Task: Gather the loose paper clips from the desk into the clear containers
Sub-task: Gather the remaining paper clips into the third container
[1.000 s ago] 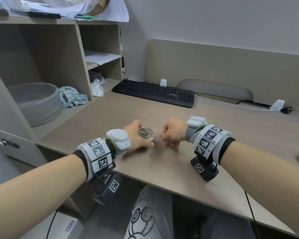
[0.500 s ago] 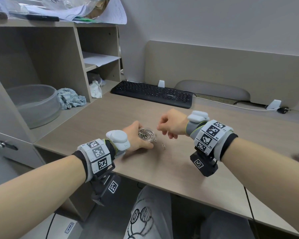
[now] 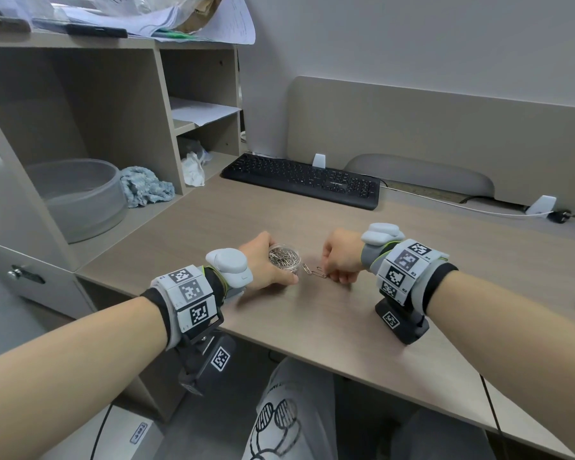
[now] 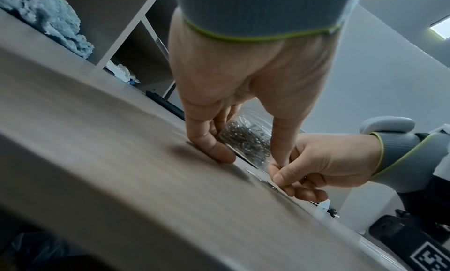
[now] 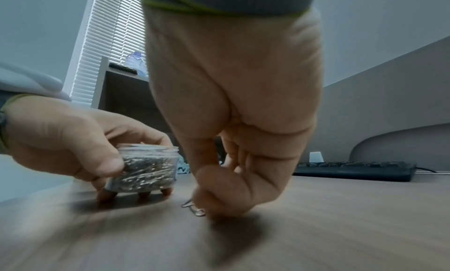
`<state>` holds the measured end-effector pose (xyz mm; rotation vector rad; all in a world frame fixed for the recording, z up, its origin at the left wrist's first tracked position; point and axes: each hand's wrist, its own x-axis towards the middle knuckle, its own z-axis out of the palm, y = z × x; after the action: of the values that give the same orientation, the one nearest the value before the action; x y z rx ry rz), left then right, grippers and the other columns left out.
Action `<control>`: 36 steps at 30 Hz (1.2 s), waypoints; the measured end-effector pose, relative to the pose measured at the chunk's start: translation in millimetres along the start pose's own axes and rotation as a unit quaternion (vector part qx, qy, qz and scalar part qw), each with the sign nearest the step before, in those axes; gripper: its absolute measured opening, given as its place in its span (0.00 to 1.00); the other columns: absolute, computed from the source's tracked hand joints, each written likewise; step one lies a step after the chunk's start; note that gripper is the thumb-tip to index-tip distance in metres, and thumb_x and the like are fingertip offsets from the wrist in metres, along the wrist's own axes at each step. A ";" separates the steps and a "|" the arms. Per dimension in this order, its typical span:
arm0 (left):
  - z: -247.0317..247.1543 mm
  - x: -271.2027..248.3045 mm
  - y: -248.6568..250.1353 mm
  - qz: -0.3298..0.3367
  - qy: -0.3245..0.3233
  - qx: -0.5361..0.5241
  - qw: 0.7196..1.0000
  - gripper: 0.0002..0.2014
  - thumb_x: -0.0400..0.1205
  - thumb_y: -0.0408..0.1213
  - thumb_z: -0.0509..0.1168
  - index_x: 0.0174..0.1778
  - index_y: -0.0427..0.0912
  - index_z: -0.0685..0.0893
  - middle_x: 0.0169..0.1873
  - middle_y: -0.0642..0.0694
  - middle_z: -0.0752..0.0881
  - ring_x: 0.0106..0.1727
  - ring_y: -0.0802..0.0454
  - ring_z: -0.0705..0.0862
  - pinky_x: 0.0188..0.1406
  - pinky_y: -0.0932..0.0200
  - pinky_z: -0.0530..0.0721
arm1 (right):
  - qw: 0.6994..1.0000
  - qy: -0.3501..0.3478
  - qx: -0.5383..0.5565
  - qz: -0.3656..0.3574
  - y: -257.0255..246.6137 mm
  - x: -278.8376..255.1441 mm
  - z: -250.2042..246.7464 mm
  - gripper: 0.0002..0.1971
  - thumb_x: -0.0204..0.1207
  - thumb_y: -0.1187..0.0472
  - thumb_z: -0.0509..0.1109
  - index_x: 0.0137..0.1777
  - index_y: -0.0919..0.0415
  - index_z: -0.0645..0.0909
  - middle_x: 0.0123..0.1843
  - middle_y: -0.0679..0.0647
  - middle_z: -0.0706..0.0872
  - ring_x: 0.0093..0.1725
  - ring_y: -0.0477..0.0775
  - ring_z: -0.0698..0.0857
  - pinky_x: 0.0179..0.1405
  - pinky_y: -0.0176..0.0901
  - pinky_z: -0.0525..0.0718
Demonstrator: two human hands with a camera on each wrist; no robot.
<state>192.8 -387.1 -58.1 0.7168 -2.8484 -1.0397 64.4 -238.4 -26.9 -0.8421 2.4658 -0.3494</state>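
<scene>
On the desk [image 3: 329,313] just right of the jar [image 3: 284,257] our left hand [image 3: 264,265] grips, our right hand [image 3: 342,257] pinches thin, light, slippery paper clips [image 3: 316,271] lying flat, so we judge lifting one raised wire end easiest.

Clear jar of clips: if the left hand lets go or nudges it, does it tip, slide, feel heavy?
The clear jar looks squat and wide-mouthed, so tipping seems unlikely. Packed nearly full with metal clips, it is probably heavy for its size. On the smooth desk it may slide; the left hand grips it.
</scene>
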 end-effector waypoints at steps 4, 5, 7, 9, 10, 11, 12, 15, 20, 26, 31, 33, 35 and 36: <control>1.3 3.7 -2.9 0.001 0.004 -0.005 1.000 0.36 0.60 0.60 0.81 0.58 0.49 0.73 0.49 0.48 0.87 0.50 0.45 0.87 0.56 0.44 0.85 | 0.998 0.055 -0.028 0.001 8.5 2.8 -6.3 0.06 0.69 0.72 0.65 0.42 0.64 0.83 0.24 0.57 0.85 0.20 0.55 0.83 0.26 0.45 0.87; 1.6 4.3 -3.3 0.002 0.004 -0.006 1.000 0.36 0.59 0.60 0.81 0.57 0.49 0.73 0.48 0.48 0.87 0.49 0.45 0.87 0.56 0.44 0.85 | 0.998 0.058 -0.033 -0.008 8.8 2.6 -5.0 0.08 0.69 0.71 0.65 0.45 0.64 0.83 0.28 0.59 0.86 0.24 0.58 0.85 0.29 0.48 0.88; 2.0 4.6 -4.0 0.002 0.006 -0.005 1.000 0.36 0.58 0.61 0.80 0.56 0.50 0.73 0.48 0.49 0.87 0.49 0.45 0.87 0.56 0.44 0.86 | 0.998 0.053 -0.027 -0.017 6.1 0.9 -0.8 0.06 0.73 0.66 0.68 0.48 0.65 0.84 0.34 0.61 0.87 0.29 0.60 0.86 0.31 0.48 0.89; 2.5 4.2 -4.7 0.003 0.009 -0.004 1.000 0.36 0.59 0.60 0.81 0.56 0.50 0.73 0.48 0.49 0.87 0.50 0.45 0.87 0.56 0.44 0.85 | 0.998 0.040 -0.038 -0.017 2.0 0.3 2.6 0.12 0.72 0.59 0.73 0.47 0.69 0.85 0.33 0.60 0.87 0.29 0.60 0.87 0.34 0.47 0.89; 2.5 3.8 -4.2 0.004 0.010 -0.003 1.000 0.36 0.60 0.60 0.81 0.56 0.50 0.73 0.48 0.50 0.87 0.51 0.45 0.87 0.57 0.45 0.85 | 0.998 0.031 -0.048 -0.016 0.0 0.4 3.5 0.14 0.71 0.57 0.75 0.47 0.70 0.86 0.32 0.59 0.88 0.29 0.59 0.88 0.35 0.47 0.89; 2.7 3.6 -4.0 0.005 0.011 -0.004 1.000 0.35 0.61 0.59 0.81 0.57 0.49 0.73 0.49 0.50 0.86 0.51 0.45 0.86 0.57 0.45 0.84 | 0.998 0.024 -0.056 -0.015 -1.6 0.7 4.1 0.16 0.69 0.56 0.76 0.47 0.71 0.86 0.31 0.58 0.88 0.30 0.58 0.89 0.37 0.46 0.89; 2.9 3.6 -3.9 0.005 0.011 -0.003 1.000 0.35 0.62 0.58 0.82 0.57 0.49 0.73 0.49 0.50 0.86 0.52 0.45 0.86 0.57 0.46 0.84 | 0.998 0.017 -0.061 -0.015 -3.4 0.9 5.0 0.15 0.68 0.57 0.76 0.47 0.71 0.87 0.31 0.58 0.89 0.30 0.58 0.90 0.39 0.46 0.90; 2.7 3.2 -3.9 0.004 0.011 -0.003 1.000 0.34 0.64 0.57 0.82 0.58 0.49 0.73 0.50 0.49 0.86 0.52 0.46 0.86 0.57 0.47 0.84 | 0.997 0.020 -0.067 -0.013 -7.9 3.4 9.0 0.10 0.71 0.65 0.71 0.48 0.72 0.87 0.31 0.58 0.88 0.27 0.57 0.87 0.41 0.49 0.91; 2.0 2.2 -4.2 0.000 0.009 -0.005 1.000 0.36 0.60 0.60 0.81 0.58 0.51 0.73 0.49 0.50 0.87 0.50 0.46 0.87 0.57 0.45 0.85 | 0.999 0.029 -0.022 0.018 -12.5 9.9 9.8 0.06 0.76 0.69 0.67 0.40 0.69 0.84 0.29 0.61 0.87 0.18 0.52 0.83 0.32 0.45 0.89; 1.0 1.6 -2.8 0.001 0.011 -0.016 1.000 0.36 0.57 0.60 0.80 0.56 0.51 0.73 0.48 0.49 0.88 0.46 0.45 0.88 0.53 0.44 0.87 | 1.000 0.018 -0.012 -0.010 -25.5 10.6 13.0 0.09 0.73 0.63 0.70 0.40 0.71 0.84 0.31 0.65 0.90 0.23 0.58 0.88 0.36 0.50 0.90; 1.1 0.2 -3.0 0.003 0.013 -0.014 1.000 0.34 0.63 0.55 0.82 0.58 0.48 0.73 0.50 0.47 0.88 0.49 0.44 0.87 0.51 0.49 0.85 | 0.997 0.032 -0.070 -0.024 -30.4 12.4 17.6 0.05 0.70 0.66 0.69 0.38 0.67 0.85 0.28 0.59 0.88 0.23 0.56 0.87 0.37 0.50 0.92; 1.0 -1.8 -3.0 0.005 0.019 -0.007 1.000 0.33 0.66 0.54 0.82 0.59 0.48 0.73 0.51 0.48 0.86 0.52 0.45 0.85 0.50 0.52 0.82 | 0.996 0.032 -0.076 -0.019 -28.5 12.5 18.0 0.05 0.71 0.66 0.67 0.38 0.66 0.84 0.26 0.58 0.88 0.20 0.54 0.85 0.37 0.48 0.92; 1.2 -2.3 -2.6 0.008 0.017 -0.001 1.000 0.33 0.66 0.54 0.82 0.59 0.48 0.73 0.52 0.49 0.86 0.53 0.46 0.85 0.51 0.52 0.81 | 0.996 0.033 -0.085 -0.010 -26.6 9.7 16.6 0.05 0.70 0.65 0.67 0.36 0.66 0.82 0.23 0.58 0.86 0.16 0.54 0.83 0.36 0.49 0.91; 1.1 -2.0 -2.3 0.008 0.016 -0.002 1.000 0.33 0.66 0.54 0.82 0.58 0.48 0.73 0.52 0.48 0.86 0.53 0.46 0.85 0.52 0.51 0.81 | 0.995 0.034 -0.093 -0.006 -26.1 8.0 15.7 0.06 0.70 0.63 0.68 0.34 0.65 0.81 0.21 0.57 0.85 0.15 0.54 0.82 0.35 0.49 0.90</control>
<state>195.4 -387.2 -60.1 0.7012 -2.8200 -1.0213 80.4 -264.9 -32.9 -0.9348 2.5871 -0.1561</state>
